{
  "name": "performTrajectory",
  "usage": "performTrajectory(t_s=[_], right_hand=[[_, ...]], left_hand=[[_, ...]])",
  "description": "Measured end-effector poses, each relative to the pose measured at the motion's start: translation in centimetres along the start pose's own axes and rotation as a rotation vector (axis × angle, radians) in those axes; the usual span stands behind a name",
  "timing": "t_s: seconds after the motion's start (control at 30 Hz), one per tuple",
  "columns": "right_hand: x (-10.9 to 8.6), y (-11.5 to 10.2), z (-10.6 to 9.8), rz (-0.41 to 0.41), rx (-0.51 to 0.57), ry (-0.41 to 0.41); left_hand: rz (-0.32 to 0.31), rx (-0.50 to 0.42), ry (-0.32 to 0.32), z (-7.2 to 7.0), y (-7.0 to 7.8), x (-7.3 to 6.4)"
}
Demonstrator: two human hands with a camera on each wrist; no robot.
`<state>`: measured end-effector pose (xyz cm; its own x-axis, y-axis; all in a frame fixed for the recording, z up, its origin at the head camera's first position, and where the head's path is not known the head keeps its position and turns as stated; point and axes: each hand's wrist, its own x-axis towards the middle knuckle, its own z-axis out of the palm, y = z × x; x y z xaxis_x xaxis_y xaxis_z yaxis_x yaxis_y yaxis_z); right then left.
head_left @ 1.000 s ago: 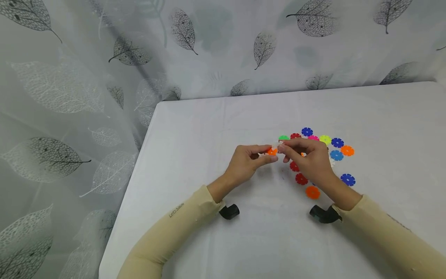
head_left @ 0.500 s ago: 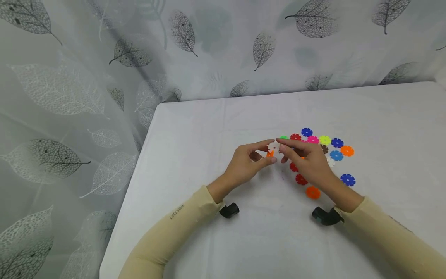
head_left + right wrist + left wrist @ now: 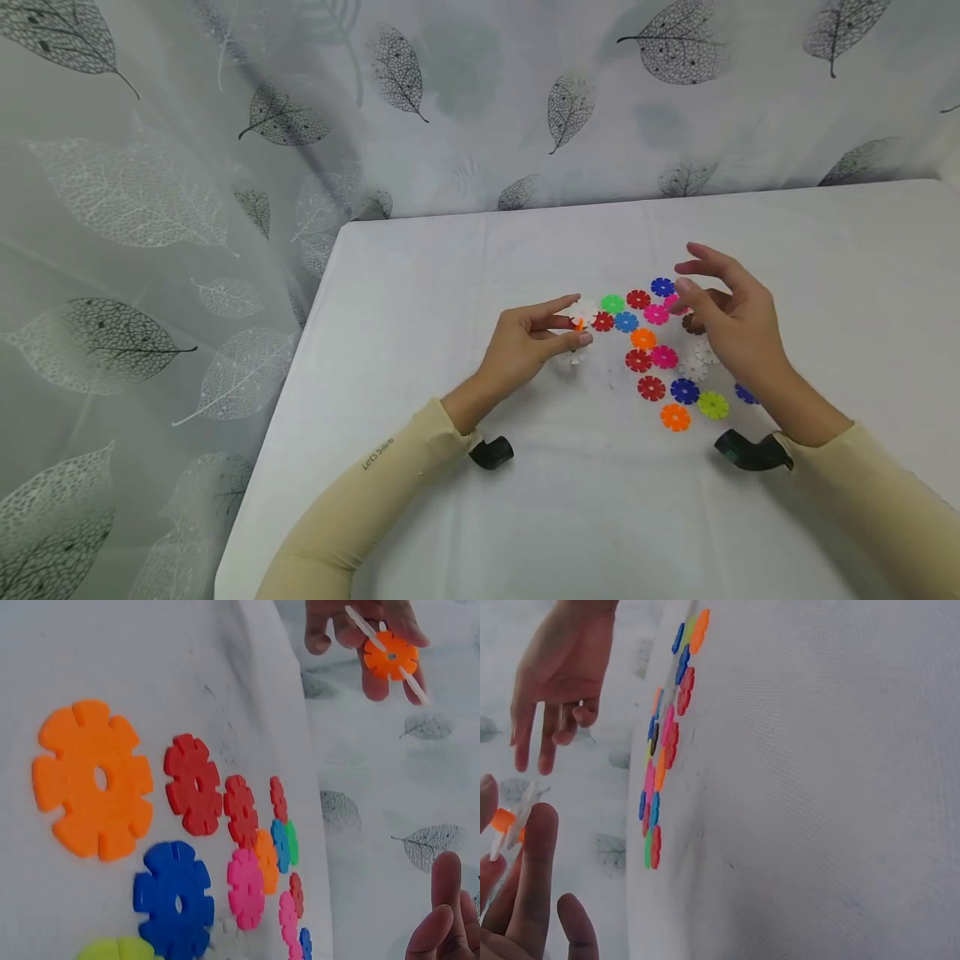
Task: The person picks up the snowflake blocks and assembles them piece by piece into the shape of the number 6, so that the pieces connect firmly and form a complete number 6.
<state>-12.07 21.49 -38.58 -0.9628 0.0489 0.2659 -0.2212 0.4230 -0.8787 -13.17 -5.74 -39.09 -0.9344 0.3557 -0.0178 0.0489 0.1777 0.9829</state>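
Note:
My left hand (image 3: 521, 343) pinches a small joined piece of notched plastic discs above the table. It consists of an orange disc (image 3: 403, 654) with a white disc (image 3: 367, 630) slotted into one side and a second white disc (image 3: 414, 685) on the other. My right hand (image 3: 738, 321) is in the air over the right part of the loose discs, its fingers loosely bent and nothing between them. Below it lie pink (image 3: 664, 357), white (image 3: 693, 367) and brown discs, the brown disc (image 3: 693, 324) partly covered by the hand.
Loose discs lie flat on the white-covered table (image 3: 420, 283), among them a green disc (image 3: 612, 303), a red disc (image 3: 651, 388) and an orange disc (image 3: 676, 417). A leaf-patterned curtain (image 3: 465, 100) hangs behind and to the left. Black curved pieces (image 3: 752, 451) sit at both wrists.
My right hand has let go of the white disc and moved right, uncovering several loose discs. My left hand keeps holding the joined discs in nearly the same place.

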Motion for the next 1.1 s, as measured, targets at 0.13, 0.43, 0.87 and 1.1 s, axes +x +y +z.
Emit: performTrajectory(t_s=[0.13, 0.43, 0.87, 1.1], right_hand=[[0.3, 0.5, -1.2, 0.037, -0.024, 0.047], [0.5, 1.7, -3.7, 0.129, -0.05, 0.109], [0.7, 4.9, -8.1, 0.433, -0.41, -0.174], [0.5, 6.0, -9.0, 0.438, -0.558, -0.29]], left_hand=[[-0.007, -0.016, 0.008, 0.0, 0.0, -0.1], [0.028, -0.052, 0.048, -0.1, -0.2, -0.1], [0.045, -0.074, 0.066, -0.5, -0.2, 0.1], [0.019, -0.094, 0.058, -0.6, -0.1, 0.0]])
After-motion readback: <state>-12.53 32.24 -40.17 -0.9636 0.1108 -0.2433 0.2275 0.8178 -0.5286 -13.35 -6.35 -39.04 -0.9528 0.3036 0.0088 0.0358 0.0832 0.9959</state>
